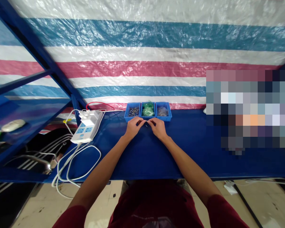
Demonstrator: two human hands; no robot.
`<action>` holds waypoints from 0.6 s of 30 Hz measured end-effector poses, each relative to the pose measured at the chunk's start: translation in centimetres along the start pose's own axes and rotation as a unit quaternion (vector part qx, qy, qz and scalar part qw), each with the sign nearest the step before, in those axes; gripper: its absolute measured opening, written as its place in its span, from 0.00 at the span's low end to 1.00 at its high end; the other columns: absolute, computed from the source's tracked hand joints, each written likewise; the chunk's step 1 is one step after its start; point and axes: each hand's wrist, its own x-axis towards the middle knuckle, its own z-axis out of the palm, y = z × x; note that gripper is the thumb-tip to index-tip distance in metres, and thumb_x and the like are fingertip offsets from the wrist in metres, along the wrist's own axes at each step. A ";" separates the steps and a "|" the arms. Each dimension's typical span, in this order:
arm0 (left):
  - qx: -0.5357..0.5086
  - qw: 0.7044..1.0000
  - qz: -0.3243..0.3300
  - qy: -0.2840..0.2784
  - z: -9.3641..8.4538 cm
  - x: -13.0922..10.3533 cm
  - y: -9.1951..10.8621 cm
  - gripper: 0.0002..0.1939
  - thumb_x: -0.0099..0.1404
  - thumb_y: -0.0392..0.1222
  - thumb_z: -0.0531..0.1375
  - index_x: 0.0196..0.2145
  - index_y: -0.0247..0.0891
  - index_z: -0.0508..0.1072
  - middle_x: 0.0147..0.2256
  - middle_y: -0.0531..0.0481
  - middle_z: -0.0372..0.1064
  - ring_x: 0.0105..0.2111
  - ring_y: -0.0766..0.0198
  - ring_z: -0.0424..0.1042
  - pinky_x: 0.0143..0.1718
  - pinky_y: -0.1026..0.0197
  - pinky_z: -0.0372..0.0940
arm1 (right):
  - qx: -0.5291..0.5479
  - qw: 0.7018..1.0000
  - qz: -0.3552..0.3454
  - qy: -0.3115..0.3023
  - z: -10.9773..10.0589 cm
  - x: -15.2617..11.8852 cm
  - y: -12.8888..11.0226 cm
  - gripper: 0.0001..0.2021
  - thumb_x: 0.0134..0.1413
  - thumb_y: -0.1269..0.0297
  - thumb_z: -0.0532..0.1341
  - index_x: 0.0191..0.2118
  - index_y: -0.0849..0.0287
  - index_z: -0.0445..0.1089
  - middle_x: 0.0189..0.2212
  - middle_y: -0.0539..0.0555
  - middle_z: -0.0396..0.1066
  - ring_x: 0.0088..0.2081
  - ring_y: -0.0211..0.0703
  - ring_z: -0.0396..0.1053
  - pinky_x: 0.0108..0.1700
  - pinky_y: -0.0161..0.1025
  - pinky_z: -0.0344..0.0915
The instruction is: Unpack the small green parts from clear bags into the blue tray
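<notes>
Both hands meet over the blue table (147, 158), just in front of three small blue bins. My left hand (133, 127) is closed, thumb and index finger pinching one side of a small dark piece (146, 123). From the other side my right hand (158, 128) pinches at the same piece, its fingers also closed. What the piece is cannot be made out. Metal screw-like parts (133, 111) fill the left bin, a green bunched material (148, 109) the middle one, and small greyish pieces (162, 111) the right one.
At the left, a white power strip (85, 129) with plugged-in adapters trails looped white cables (59, 171). A blue metal frame (54, 74) rises beside it. Striped plastic sheeting (133, 69) hangs behind the table. The right side is pixelated.
</notes>
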 end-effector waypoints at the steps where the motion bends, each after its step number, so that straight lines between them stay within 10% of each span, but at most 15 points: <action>1: -0.023 0.999 -0.026 0.010 0.1 0.0 0.2 0.15 0.65 0.53 0.59 0.30 0.38 0.74 0.27 0.51 0.72 0.26 0.66 0.68 0.31 0.62 0.64 | -0.002 1.000 0.002 -0.001 0.1 0.0 0.0 0.13 0.63 0.60 0.54 0.35 0.58 0.75 0.34 0.54 0.76 0.35 0.41 0.71 0.41 0.35 0.63; 9: -0.256 0.955 -0.143 0.040 0.4 0.5 0.9 0.14 0.66 0.52 0.59 0.36 0.37 0.65 0.33 0.46 0.75 0.35 0.60 0.76 0.38 0.58 0.69 | -0.016 1.000 0.017 0.007 0.2 0.1 0.2 0.18 0.65 0.56 0.52 0.30 0.59 0.73 0.27 0.52 0.74 0.30 0.40 0.69 0.37 0.34 0.61; 18: -0.124 0.988 -0.088 0.008 -0.5 0.6 0.8 0.18 0.70 0.53 0.51 0.42 0.38 0.73 0.28 0.51 0.67 0.27 0.67 0.67 0.34 0.63 0.65 | 0.011 0.999 0.012 0.037 -0.2 0.0 -0.1 0.20 0.65 0.56 0.50 0.30 0.59 0.73 0.28 0.53 0.73 0.31 0.41 0.69 0.38 0.35 0.63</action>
